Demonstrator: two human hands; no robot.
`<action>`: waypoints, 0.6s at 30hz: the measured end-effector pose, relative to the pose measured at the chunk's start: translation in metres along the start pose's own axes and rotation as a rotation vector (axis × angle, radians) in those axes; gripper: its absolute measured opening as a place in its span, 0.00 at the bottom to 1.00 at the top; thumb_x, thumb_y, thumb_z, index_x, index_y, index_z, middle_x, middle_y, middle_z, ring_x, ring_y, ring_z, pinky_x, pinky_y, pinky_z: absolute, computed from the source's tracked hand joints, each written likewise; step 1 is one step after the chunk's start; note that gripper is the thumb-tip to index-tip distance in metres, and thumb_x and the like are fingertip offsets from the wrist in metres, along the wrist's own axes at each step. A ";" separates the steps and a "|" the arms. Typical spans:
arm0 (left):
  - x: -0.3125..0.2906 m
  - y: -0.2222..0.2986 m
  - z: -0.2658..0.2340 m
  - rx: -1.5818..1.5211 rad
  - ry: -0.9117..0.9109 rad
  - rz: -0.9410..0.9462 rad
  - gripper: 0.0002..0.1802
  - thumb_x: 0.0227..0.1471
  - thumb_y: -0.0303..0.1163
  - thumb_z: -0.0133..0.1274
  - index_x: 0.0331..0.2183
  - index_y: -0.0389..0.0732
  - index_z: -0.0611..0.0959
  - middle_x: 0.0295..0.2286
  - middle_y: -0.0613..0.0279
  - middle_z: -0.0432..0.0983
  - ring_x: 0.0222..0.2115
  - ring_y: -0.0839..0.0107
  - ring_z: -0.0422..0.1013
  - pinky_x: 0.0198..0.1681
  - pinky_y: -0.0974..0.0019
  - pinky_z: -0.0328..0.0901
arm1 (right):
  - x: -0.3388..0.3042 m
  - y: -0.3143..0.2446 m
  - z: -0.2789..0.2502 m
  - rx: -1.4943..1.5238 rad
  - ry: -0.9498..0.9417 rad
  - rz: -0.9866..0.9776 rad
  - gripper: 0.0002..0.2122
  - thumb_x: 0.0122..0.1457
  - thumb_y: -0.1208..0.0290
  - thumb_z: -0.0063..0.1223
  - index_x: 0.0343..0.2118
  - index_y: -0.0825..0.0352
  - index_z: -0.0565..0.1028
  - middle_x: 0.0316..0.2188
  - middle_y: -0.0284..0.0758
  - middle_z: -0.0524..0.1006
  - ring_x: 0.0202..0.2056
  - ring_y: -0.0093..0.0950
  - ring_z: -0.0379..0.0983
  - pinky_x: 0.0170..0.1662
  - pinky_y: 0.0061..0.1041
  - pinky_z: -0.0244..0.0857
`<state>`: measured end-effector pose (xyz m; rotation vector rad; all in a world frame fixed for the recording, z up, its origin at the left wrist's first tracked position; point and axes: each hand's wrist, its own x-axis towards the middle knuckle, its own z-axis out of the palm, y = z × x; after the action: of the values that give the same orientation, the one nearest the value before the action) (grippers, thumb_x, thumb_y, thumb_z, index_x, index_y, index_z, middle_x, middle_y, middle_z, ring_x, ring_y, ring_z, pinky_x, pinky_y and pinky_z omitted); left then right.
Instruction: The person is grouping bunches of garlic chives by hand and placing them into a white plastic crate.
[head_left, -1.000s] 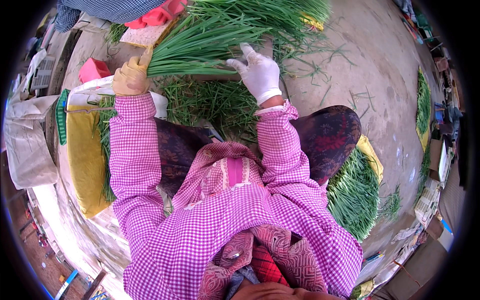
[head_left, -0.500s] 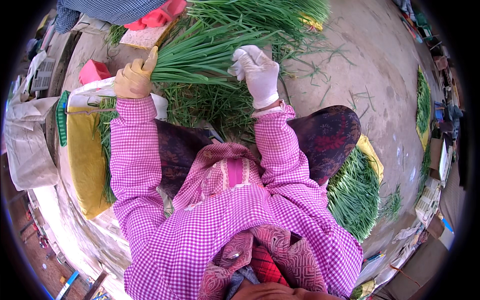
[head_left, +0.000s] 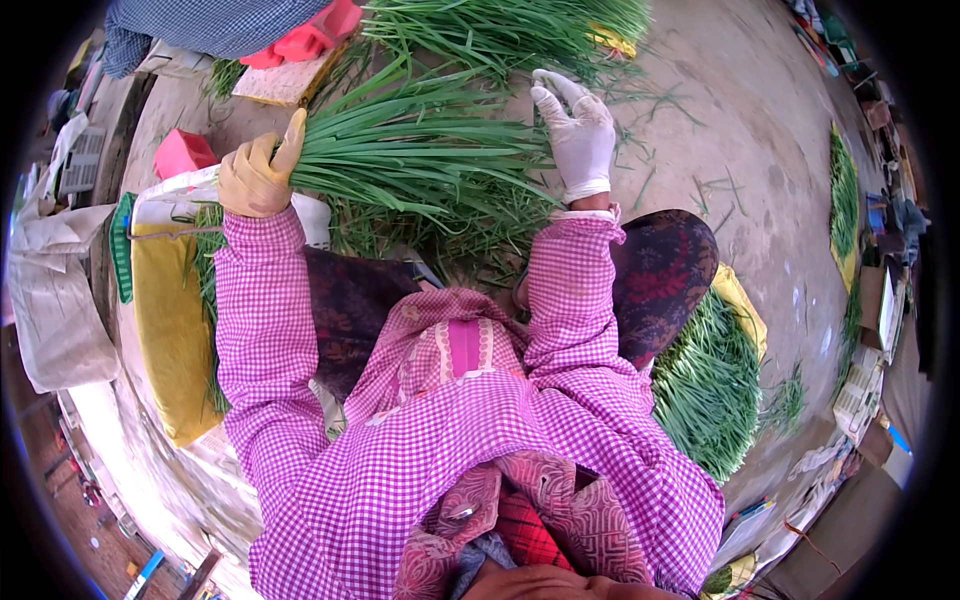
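Note:
A fanned bunch of long green chives [head_left: 410, 140] is gripped at its stem end by my left hand [head_left: 257, 175], which wears a tan glove. Its leaves spread to the right across the space between my hands. My right hand [head_left: 582, 145], in a white glove, is just past the leaf tips. Its thumb and fingers are apart, and I see nothing held in them. Below the bunch, loose leaf scraps [head_left: 430, 225] lie heaped on the floor in front of my legs.
A larger pile of chives [head_left: 480, 35] lies ahead. Wrapped chives [head_left: 710, 390] sit by my right knee, and a yellow-wrapped bundle [head_left: 170, 330] is at my left. A red plastic object [head_left: 185, 152] and a low padded board [head_left: 290, 80] are at the far left.
My right hand has moved right, away from the leaves, and its fingers have spread. My left hand has shifted slightly left and down with the bunch, whose leaves fan lower.

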<state>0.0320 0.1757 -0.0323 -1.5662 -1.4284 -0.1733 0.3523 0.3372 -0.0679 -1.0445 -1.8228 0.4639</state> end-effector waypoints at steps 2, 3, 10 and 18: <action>0.000 0.000 -0.001 -0.003 0.005 0.001 0.28 0.36 0.32 0.53 0.44 0.64 0.78 0.23 0.79 0.68 0.20 0.77 0.66 0.24 0.70 0.61 | -0.002 -0.011 0.002 0.016 -0.166 0.043 0.14 0.51 0.55 0.54 0.35 0.58 0.78 0.28 0.31 0.78 0.32 0.31 0.72 0.44 0.30 0.58; 0.000 0.001 -0.001 -0.005 0.009 0.000 0.28 0.36 0.33 0.53 0.46 0.63 0.78 0.23 0.79 0.69 0.20 0.76 0.67 0.25 0.69 0.61 | -0.004 -0.010 0.006 0.020 -0.164 0.015 0.13 0.51 0.55 0.54 0.34 0.58 0.78 0.27 0.31 0.78 0.31 0.32 0.72 0.44 0.30 0.59; 0.009 0.007 -0.004 -0.027 0.099 0.066 0.22 0.35 0.32 0.59 0.38 0.63 0.80 0.25 0.79 0.66 0.19 0.79 0.64 0.23 0.72 0.59 | -0.011 -0.010 0.015 0.822 0.009 0.471 0.06 0.56 0.72 0.52 0.29 0.70 0.76 0.23 0.31 0.77 0.24 0.19 0.71 0.30 0.19 0.65; 0.003 0.004 0.003 -0.039 0.064 0.016 0.22 0.36 0.32 0.58 0.38 0.63 0.80 0.22 0.79 0.65 0.19 0.80 0.64 0.22 0.73 0.59 | -0.001 -0.019 0.005 0.785 0.048 0.427 0.11 0.53 0.76 0.55 0.39 0.72 0.75 0.33 0.32 0.78 0.35 0.20 0.73 0.41 0.18 0.66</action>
<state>0.0349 0.1804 -0.0337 -1.5890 -1.3703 -0.2405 0.3393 0.3265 -0.0577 -0.8522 -1.1767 1.2737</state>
